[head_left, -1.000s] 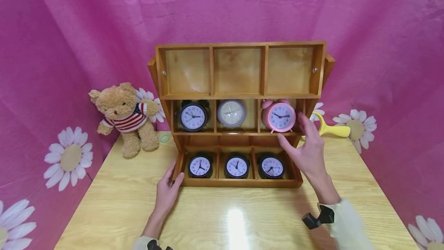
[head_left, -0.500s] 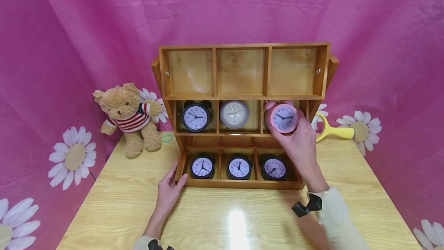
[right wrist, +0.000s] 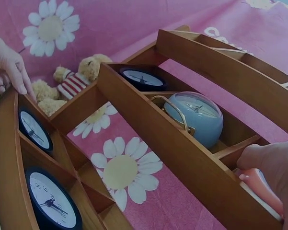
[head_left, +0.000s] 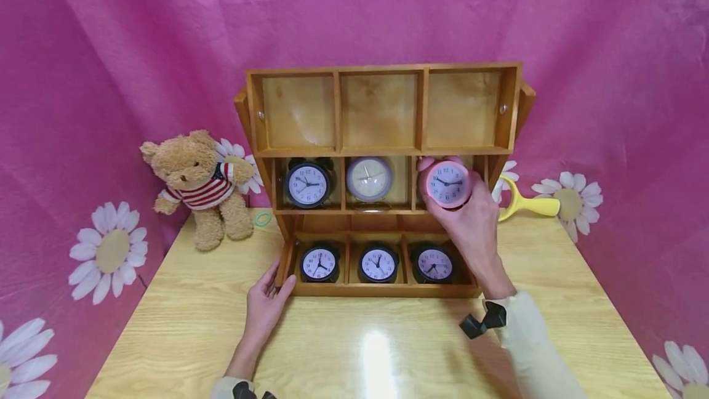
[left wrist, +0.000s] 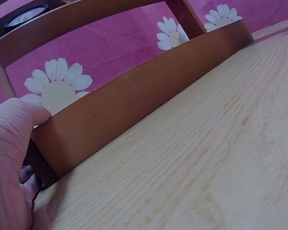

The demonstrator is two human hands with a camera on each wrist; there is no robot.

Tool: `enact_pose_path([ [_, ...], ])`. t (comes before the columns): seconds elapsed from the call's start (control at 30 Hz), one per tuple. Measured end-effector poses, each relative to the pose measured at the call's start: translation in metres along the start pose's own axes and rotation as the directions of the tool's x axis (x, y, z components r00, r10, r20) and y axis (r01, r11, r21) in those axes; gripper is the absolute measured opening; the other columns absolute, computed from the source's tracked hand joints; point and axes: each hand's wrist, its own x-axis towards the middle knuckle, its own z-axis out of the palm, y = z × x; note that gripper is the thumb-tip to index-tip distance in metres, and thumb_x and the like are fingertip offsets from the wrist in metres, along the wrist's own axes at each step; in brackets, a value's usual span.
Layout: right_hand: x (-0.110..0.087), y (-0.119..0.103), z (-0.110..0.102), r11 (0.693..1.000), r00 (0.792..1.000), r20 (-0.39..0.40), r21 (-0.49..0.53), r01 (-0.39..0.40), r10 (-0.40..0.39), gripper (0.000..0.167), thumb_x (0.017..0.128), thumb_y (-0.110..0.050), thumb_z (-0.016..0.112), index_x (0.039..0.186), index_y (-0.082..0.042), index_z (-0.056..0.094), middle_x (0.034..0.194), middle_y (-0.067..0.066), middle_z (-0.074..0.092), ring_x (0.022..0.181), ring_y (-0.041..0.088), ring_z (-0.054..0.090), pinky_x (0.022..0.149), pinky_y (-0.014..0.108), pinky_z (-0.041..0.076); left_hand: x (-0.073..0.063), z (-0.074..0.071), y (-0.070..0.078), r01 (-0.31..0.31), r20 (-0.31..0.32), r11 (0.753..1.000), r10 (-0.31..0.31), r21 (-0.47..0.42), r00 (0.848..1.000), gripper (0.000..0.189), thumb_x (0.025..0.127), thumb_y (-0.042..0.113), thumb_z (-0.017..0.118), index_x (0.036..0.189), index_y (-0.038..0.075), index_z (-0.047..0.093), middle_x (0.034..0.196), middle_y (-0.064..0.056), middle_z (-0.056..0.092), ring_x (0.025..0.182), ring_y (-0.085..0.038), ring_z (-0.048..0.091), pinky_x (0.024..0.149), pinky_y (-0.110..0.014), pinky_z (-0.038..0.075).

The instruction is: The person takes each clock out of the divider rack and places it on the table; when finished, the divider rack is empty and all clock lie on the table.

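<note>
My right hand (head_left: 475,223) grips a pink twin-bell alarm clock (head_left: 447,183) at its lower sides, in the right compartment of the middle tier of a wooden shelf (head_left: 382,290). In the right wrist view, only part of the pink clock (right wrist: 261,188) shows past the hand. Beside it stands a round, pale blue-grey clock (head_left: 369,179), with a black alarm clock (head_left: 308,185) to its left. My left hand (head_left: 266,306) holds the shelf's lower left corner. In the left wrist view, the thumb lies over the front board (left wrist: 134,93) and the fingers curl at the outer side.
Three black clocks, one of them on the left (head_left: 319,263), stand in the bottom tier. A teddy bear (head_left: 202,189) sits left of the shelf, near a small green ring (head_left: 263,219). A yellow-handled tool (head_left: 534,205) lies at the right. Pink flowered cloth (head_left: 609,109) hangs behind.
My right hand has moved from beside the pink alarm clock to a hold on it. The clock stays in its compartment, barely shifted. My left hand keeps its place on the shelf corner.
</note>
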Motion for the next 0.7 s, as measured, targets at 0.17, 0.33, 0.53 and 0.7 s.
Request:
enact_pose_path([
  [0.17,0.004,0.001,0.001,1.000,0.999,-0.038,0.010,0.023,-0.023,0.072,0.074,-0.038,0.092,0.126,0.001,0.062,0.116,0.022,0.071,0.106,0.039,0.067,0.090,0.057,0.055,0.001,0.000,0.000,0.010,0.001,1.000,-0.010,-0.014,1.000,0.063,0.098,0.011,0.074,0.154,0.000,0.048,0.156,-0.018,0.049,0.141,-0.028,0.048,0.109,-0.020,0.040],
  [0.33,0.006,-0.001,-0.002,1.000,0.999,-0.048,0.008,0.013,-0.012,0.072,0.072,-0.037,0.092,0.126,0.001,0.063,0.115,0.021,0.071,0.105,0.038,0.067,0.089,0.055,0.055,0.001,0.000,0.000,0.002,-0.005,1.000,-0.002,0.004,1.000,0.063,0.097,0.012,0.076,0.153,0.000,0.049,0.156,-0.016,0.049,0.141,-0.029,0.047,0.115,-0.035,0.038],
  [0.53,0.005,-0.006,-0.005,1.000,0.999,-0.040,-0.009,0.003,-0.003,0.075,0.073,-0.041,0.090,0.128,0.001,0.061,0.117,0.022,0.069,0.107,0.038,0.064,0.091,0.055,0.052,0.001,0.000,0.001,-0.005,-0.011,1.000,0.005,0.011,1.000,0.062,0.096,0.012,0.076,0.152,0.001,0.051,0.155,-0.016,0.049,0.142,-0.031,0.045,0.117,-0.048,0.034],
  [0.7,0.002,-0.012,-0.011,1.000,0.999,-0.037,-0.007,0.002,-0.003,0.077,0.074,-0.040,0.090,0.131,0.001,0.059,0.120,0.021,0.067,0.108,0.037,0.061,0.092,0.054,0.050,0.001,-0.001,-0.001,-0.007,-0.018,1.000,0.007,0.012,1.000,0.062,0.096,0.012,0.077,0.152,0.001,0.052,0.155,-0.016,0.050,0.141,-0.030,0.046,0.117,-0.046,0.035],
])
